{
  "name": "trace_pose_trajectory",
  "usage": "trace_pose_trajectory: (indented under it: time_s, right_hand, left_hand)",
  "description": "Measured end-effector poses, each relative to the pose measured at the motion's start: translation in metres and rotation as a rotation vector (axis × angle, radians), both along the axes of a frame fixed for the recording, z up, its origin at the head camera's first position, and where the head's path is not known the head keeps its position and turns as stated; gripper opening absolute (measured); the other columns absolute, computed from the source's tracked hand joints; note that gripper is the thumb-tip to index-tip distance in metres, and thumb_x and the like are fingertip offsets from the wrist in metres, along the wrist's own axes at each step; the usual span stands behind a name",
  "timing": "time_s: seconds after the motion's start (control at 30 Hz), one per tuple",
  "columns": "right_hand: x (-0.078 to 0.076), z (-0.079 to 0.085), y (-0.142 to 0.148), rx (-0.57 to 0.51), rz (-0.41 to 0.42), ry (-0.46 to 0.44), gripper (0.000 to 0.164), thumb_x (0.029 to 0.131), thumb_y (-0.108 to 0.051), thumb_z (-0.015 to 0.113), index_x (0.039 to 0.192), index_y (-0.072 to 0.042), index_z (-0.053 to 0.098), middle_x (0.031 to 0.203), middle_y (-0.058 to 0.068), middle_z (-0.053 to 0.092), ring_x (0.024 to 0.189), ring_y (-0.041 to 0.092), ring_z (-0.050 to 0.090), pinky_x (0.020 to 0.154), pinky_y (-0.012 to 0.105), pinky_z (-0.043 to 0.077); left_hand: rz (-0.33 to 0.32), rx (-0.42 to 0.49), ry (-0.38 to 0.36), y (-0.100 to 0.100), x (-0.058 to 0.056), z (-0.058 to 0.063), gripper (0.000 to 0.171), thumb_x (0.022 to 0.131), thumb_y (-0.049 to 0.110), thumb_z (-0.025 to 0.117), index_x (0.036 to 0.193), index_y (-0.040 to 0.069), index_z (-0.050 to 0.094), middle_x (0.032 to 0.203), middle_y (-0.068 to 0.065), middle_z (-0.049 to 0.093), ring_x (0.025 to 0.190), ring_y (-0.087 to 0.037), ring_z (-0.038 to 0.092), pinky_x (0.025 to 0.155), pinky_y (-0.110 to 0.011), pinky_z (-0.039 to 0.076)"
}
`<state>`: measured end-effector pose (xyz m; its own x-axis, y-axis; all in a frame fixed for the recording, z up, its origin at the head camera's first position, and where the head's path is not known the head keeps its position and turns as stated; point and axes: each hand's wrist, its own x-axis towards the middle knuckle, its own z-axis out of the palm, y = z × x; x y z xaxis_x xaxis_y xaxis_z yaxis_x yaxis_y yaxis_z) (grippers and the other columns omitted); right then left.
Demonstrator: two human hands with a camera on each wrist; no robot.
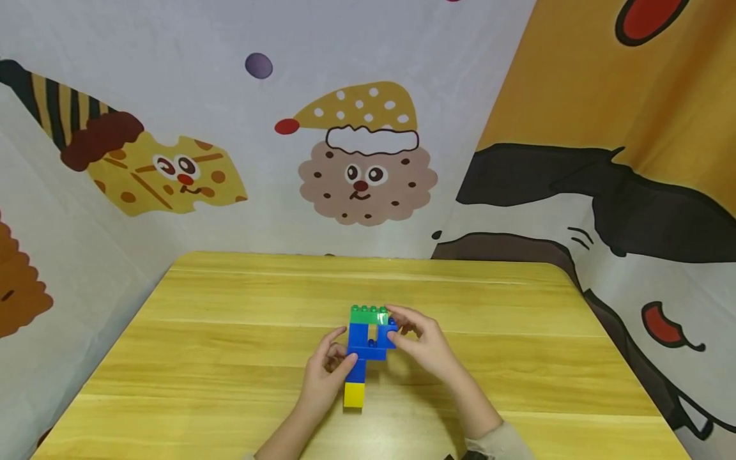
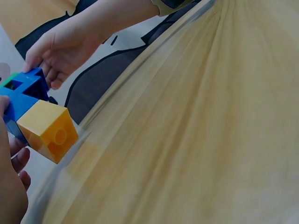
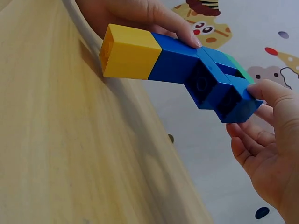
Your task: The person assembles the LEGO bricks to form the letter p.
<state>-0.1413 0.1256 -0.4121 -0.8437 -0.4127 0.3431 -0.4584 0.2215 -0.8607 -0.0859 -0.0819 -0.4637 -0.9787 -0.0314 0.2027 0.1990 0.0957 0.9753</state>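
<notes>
A model of toy building bricks (image 1: 358,353) is held over the table between two hands. At its lower end is a yellow brick (image 1: 354,396), hollow underneath in the left wrist view. Blue bricks (image 3: 174,59) form the middle, with a small gap among them, and a green brick (image 1: 363,315) with studs tops it. The left hand (image 1: 322,374) grips the blue part from the left, thumb on the near face. On the other side, the right hand (image 1: 430,345) pinches a blue brick (image 1: 385,337) at the upper right corner between thumb and fingers.
The wood-patterned table (image 1: 201,358) stretches out under both arms. Behind it hangs a white cloth (image 1: 218,76) printed with cartoon figures, orange and black on the right. A beige sleeve (image 1: 499,442) covers the right forearm near the table's front.
</notes>
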Motion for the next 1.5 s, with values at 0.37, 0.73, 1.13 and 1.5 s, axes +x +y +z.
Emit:
trace_pose_trajectory:
  time_s: [0.37, 0.73, 1.13, 1.5]
  right_hand:
    - [-0.007, -0.009, -0.003, 0.059, -0.029, -0.161, 0.040, 0.090, -0.001, 0.063, 0.129, 0.004, 0.056, 0.108, 0.015, 0.063, 0.089, 0.026, 0.055, 0.076, 0.032, 0.048]
    - [-0.011, -0.019, -0.005, 0.000, -0.042, -0.252, 0.038, 0.090, -0.001, 0.063, 0.128, 0.004, 0.057, 0.107, 0.018, 0.062, 0.084, 0.025, 0.059, 0.073, 0.048, 0.052]
    - [-0.013, -0.032, -0.008, -0.026, -0.084, -0.333, 0.038, 0.089, -0.002, 0.065, 0.125, 0.003, 0.059, 0.109, 0.017, 0.062, 0.082, 0.021, 0.060, 0.073, 0.049, 0.052]
    - [-0.014, -0.040, -0.011, -0.039, -0.093, -0.309, 0.037, 0.088, 0.000, 0.064, 0.125, 0.004, 0.058, 0.111, 0.021, 0.061, 0.091, 0.024, 0.058, 0.077, 0.031, 0.050]
  left_hand:
    - [-0.024, -0.028, 0.003, 0.000, -0.002, -0.002, 0.045, 0.091, 0.007, 0.065, 0.135, 0.007, 0.051, 0.081, -0.009, 0.062, 0.069, -0.017, 0.052, 0.063, -0.023, 0.043]
    - [-0.010, -0.058, -0.047, 0.000, -0.002, 0.000, 0.043, 0.093, 0.007, 0.063, 0.134, 0.005, 0.052, 0.092, -0.009, 0.063, 0.078, -0.021, 0.053, 0.065, -0.021, 0.041]
    - [0.048, -0.125, -0.019, 0.000, -0.008, -0.010, 0.039, 0.089, 0.001, 0.066, 0.126, -0.001, 0.056, 0.107, -0.011, 0.061, 0.091, -0.030, 0.053, 0.069, -0.026, 0.040]
    - [0.050, -0.213, 0.006, -0.003, -0.021, -0.041, 0.040, 0.089, 0.016, 0.068, 0.127, 0.008, 0.057, 0.113, -0.002, 0.060, 0.102, -0.022, 0.053, 0.087, -0.044, 0.043]
